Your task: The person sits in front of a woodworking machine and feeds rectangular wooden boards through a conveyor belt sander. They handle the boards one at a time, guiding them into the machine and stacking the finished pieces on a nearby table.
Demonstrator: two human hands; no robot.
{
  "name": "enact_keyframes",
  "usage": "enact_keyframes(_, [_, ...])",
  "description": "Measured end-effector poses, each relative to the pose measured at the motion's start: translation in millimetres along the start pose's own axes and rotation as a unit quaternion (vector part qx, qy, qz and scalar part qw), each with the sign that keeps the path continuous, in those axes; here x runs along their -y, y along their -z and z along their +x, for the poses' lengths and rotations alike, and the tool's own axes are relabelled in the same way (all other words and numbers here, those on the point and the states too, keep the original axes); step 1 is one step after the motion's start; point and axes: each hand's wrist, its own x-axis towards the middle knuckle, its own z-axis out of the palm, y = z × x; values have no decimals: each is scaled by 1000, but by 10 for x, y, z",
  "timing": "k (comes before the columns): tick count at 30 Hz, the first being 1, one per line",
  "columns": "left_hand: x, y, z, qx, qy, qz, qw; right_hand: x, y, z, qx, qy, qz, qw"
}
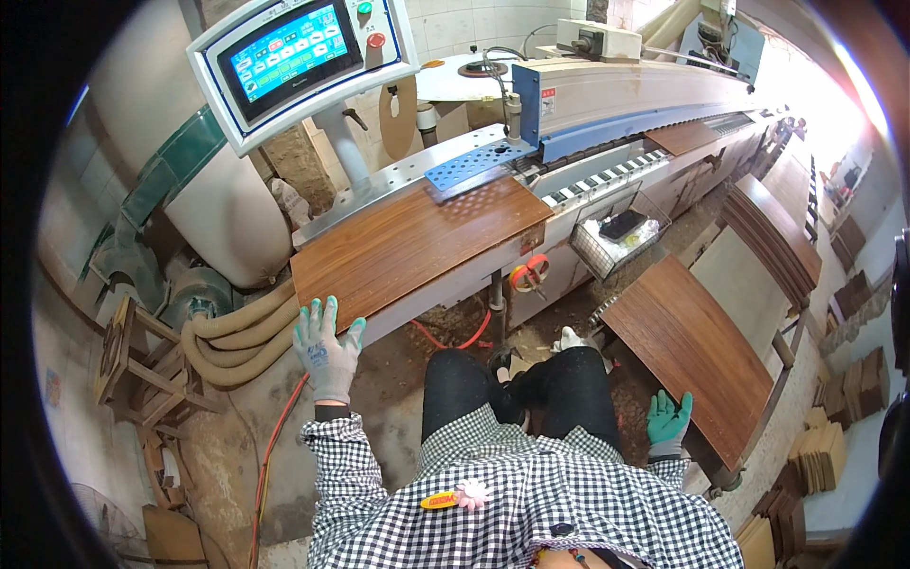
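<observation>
My left hand (327,349), in a grey and teal glove, has its fingers spread and rests by the near edge of a brown wood-grain panel (417,242) lying on the machine's feed table. My right hand (669,419), also gloved, hangs open beside my leg, just left of a stack of brown panels (690,353) on a low stand. Neither hand holds anything. A blue perforated plate (474,163) sits at the far end of the panel on the table.
A long grey and blue machine (616,104) runs toward the far right, with a touchscreen control box (299,57) above. More panel stacks (773,232) stand on the right. Beige hoses (237,337), a red cable (280,427) and wooden scraps (142,370) lie at the left.
</observation>
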Motion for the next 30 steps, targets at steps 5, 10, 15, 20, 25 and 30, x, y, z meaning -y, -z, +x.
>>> enact_keyframes(5, [97,49,-52,1,0,-18,1000,32,-116,-117,-16,-29,17,999])
enact_keyframes(10, [252,56,-212,5,56,-40,998,7,-170,-204,-10,-4,-10,1000])
enact_keyframes(15, [363,-45,-246,-4,62,-96,993,1,-136,-159,-2,-5,-12,1000])
enact_keyframes(20, [388,-99,-248,-19,51,-139,989,9,-77,-123,3,-9,-3,1000])
enact_keyframes(25, [418,-103,-236,-6,58,-129,990,4,-100,-154,2,-10,3,1000])
enact_keyframes(30, [430,-91,-225,-4,55,-127,990,21,-94,-180,-1,-7,2,1000])
